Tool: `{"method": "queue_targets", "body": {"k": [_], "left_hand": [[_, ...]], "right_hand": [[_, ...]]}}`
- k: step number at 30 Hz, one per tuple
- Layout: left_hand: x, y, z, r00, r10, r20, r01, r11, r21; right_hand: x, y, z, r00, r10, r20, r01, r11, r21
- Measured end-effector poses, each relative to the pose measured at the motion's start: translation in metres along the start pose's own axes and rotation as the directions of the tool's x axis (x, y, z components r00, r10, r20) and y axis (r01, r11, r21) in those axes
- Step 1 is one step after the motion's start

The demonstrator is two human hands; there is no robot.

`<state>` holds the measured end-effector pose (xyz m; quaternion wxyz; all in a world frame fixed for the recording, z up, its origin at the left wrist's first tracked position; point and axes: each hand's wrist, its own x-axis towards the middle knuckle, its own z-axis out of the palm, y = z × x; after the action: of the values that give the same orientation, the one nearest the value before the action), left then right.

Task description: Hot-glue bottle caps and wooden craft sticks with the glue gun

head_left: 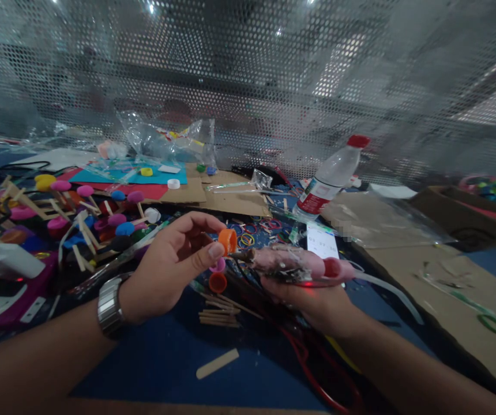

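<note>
Between the thumb and fingers of my left hand (174, 265) is an orange bottle cap (228, 241), its open side turned to the right. My right hand (312, 300) is wrapped round a pink hot glue gun (286, 262) with grimy, glue-crusted sides. The gun's dark nozzle points left and sits right by the cap; whether they touch I cannot tell. A translucent glue stick (390, 291) trails from its rear. Below the cap lie a pink cap (217, 265) and a darker orange cap (217, 282). Several wooden sticks (220, 314) lie just beneath them.
One flat wooden stick (217, 363) lies nearer me. Stick-and-cap pieces (87, 225) crowd the left, beside a purple power strip (18, 294). A red-capped bottle (330, 178) leans at the back right, near a lit phone (322, 242). Cardboard (429, 282) covers the right; red-handled scissors (312, 369) lie in front.
</note>
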<state>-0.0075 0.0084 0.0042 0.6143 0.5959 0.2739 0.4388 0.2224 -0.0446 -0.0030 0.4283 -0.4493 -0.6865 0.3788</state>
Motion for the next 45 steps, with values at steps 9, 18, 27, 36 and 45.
{"method": "queue_targets", "body": {"k": [9, 18, 27, 36, 45], "left_hand": [[0.0025, -0.0005, -0.0002, 1.000, -0.004, -0.018, 0.002, 0.995, -0.097], [0.0028, 0.0029, 0.0014, 1.000, -0.013, -0.024, 0.010, 0.992, -0.127], [0.0033, 0.0032, 0.0011, 0.999, -0.010, -0.039, 0.006, 0.995, -0.104], [0.0029, 0.0045, 0.0017, 0.999, -0.026, -0.027, 0.022, 0.990, -0.136], [0.0025, 0.0038, 0.0012, 1.000, -0.015, -0.023, 0.011, 0.990, -0.143]], "right_hand": [[-0.0016, 0.0046, 0.0001, 1.000, 0.018, -0.017, -0.017, 0.999, 0.027], [-0.0038, 0.0071, 0.0019, 0.996, 0.049, -0.078, -0.046, 0.998, 0.041], [-0.0043, 0.0069, 0.0022, 0.996, 0.048, -0.075, -0.045, 0.998, 0.036], [-0.0015, 0.0073, 0.0001, 1.000, 0.021, -0.008, -0.021, 0.999, 0.026], [-0.0018, 0.0035, 0.0027, 0.998, 0.037, -0.042, -0.036, 0.999, 0.034]]}}
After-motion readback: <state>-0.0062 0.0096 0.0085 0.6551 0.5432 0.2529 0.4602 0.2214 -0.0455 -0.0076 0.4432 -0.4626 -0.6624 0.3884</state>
